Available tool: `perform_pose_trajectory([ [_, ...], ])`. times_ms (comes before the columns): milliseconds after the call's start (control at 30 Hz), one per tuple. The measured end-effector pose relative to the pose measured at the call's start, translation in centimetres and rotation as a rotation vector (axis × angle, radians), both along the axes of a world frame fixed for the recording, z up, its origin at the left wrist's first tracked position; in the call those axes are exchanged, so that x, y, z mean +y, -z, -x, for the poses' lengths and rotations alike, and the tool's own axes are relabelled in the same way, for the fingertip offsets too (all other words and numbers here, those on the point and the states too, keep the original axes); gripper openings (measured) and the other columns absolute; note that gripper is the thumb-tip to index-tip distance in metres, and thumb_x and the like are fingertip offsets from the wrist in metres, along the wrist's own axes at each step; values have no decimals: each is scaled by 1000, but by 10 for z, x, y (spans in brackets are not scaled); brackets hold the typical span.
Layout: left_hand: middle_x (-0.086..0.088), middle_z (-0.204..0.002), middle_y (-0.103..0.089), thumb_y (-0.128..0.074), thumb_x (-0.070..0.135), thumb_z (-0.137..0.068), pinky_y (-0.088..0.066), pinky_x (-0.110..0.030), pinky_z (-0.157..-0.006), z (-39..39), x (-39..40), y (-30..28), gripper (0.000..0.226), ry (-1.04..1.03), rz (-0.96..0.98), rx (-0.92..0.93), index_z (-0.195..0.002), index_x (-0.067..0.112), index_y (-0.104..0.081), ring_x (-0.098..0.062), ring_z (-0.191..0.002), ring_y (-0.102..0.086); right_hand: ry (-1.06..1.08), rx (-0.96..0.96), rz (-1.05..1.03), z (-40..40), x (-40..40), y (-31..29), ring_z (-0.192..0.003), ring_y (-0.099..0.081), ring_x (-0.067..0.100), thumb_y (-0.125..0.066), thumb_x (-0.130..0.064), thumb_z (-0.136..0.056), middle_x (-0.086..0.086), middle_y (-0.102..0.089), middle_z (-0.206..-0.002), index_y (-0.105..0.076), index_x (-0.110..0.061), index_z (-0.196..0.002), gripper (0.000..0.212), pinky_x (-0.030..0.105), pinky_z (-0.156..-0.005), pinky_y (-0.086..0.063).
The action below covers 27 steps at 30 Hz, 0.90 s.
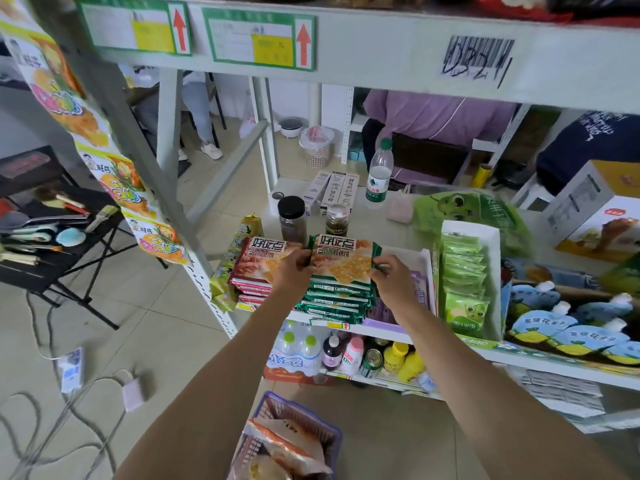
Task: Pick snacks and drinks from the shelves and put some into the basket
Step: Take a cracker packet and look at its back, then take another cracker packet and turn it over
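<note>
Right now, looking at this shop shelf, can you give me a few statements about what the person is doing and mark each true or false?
1. Both hands hold the top green cracker packet. True: left hand and right hand grip its two ends.
2. The basket holds nothing. False: snack bags already lie in it.
3. A red cracker stack sits left of the green one. True.
4. The water bottle lies on its side. False: it stands upright.

- biscuit pack: green edges, orange-yellow crackers
- next stack: red/maroon
- basket: purple
- sachets: lt green
- shelf: pale grey
</note>
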<state>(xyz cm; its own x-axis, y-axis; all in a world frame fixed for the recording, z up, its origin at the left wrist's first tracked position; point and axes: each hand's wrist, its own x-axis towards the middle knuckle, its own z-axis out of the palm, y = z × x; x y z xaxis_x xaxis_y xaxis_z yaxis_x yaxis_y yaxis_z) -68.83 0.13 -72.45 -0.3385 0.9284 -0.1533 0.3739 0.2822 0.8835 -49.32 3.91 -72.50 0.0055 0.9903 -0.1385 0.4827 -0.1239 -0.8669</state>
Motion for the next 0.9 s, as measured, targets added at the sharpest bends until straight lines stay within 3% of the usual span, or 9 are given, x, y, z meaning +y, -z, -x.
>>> perform_pose_trajectory([
  [100, -5, -114, -67, -59, 4, -94, -50, -22, -75, 4, -4, -5, 31, -29, -9, -6, -124, 9, -63, -21, -96, -62, -9, -16, -11, -1, 3, -1, -80, -60, 18, -62, -12, -91, 8, -69, -107, -65, -10, -110, 19, 24, -67, -47],
  [167, -4, -112, -67, -56, 7, -96, -52, -22, -66, 12, -12, -7, 30, -104, -51, 25, -125, 10, -63, -20, -89, -63, 61, -86, -87, -1, 2, -2, -81, -62, 21, -59, -29, -88, 6, -70, -105, -68, -19, -102, 19, 37, -76, -54],
  [233, -5, -116, -67, -55, 8, -97, -55, -30, -80, 25, -23, -6, 27, -215, -141, 101, -121, 10, -65, -21, -95, -65, 117, -172, -243, 2, -2, -6, -87, -64, 23, -53, -36, -87, 4, -67, -102, -68, -22, -96, 23, 41, -81, -54],
  [300, -7, -121, -64, -51, 5, -96, -53, -36, -91, 41, -32, -3, 28, -346, -163, 181, -120, 10, -65, -23, -104, -63, 90, -196, -419, 15, -10, -16, -87, -62, 23, -56, -23, -93, 6, -64, -97, -68, -16, -94, 14, 38, -78, -51],
  [433, -13, -133, -53, -44, 5, -95, -51, -45, -93, 70, -40, -5, 41, -425, -21, 262, -134, 12, -55, -34, -112, -58, -173, -121, -561, 66, -33, -35, -85, -64, 18, -56, -6, -94, 8, -68, -101, -68, -8, -107, 17, 31, -76, -54],
  [567, -18, -133, -50, -44, 16, -98, -49, -47, -97, 92, -35, 1, 42, -288, 176, 302, -140, 9, -46, -38, -113, -57, -462, -137, -415, 123, -49, -41, -97, -64, 23, -50, -4, -97, 13, -65, -114, -57, -1, -127, 31, 34, -83, -53],
  [667, -19, -116, -59, -48, 16, -88, -53, -52, -89, 119, -16, 37, 39, -220, 259, 268, -125, 7, -54, -41, -101, -62, -577, -304, -219, 155, -56, -44, -90, -53, 27, -43, -7, -100, 15, -55, -99, -53, 2, -110, 18, 36, -72, -39],
  [733, -16, -109, -65, -47, 19, -78, -53, -51, -90, 131, -6, 58, 41, -178, 266, 248, -117, 13, -59, -38, -99, -64, -638, -471, -149, 170, -55, -46, -101, -57, 35, -40, -4, -98, 23, -59, -108, -56, 7, -110, 22, 41, -82, -44],
  [900, -16, -106, -68, -46, 9, -91, -53, -45, -89, 113, -18, 21, 33, -152, 272, 239, -119, 11, -65, -35, -99, -63, -669, -785, -14, 192, -44, -41, -111, -57, 34, -37, -5, -96, 19, -59, -120, -58, 2, -118, 31, 47, -102, -44],
])
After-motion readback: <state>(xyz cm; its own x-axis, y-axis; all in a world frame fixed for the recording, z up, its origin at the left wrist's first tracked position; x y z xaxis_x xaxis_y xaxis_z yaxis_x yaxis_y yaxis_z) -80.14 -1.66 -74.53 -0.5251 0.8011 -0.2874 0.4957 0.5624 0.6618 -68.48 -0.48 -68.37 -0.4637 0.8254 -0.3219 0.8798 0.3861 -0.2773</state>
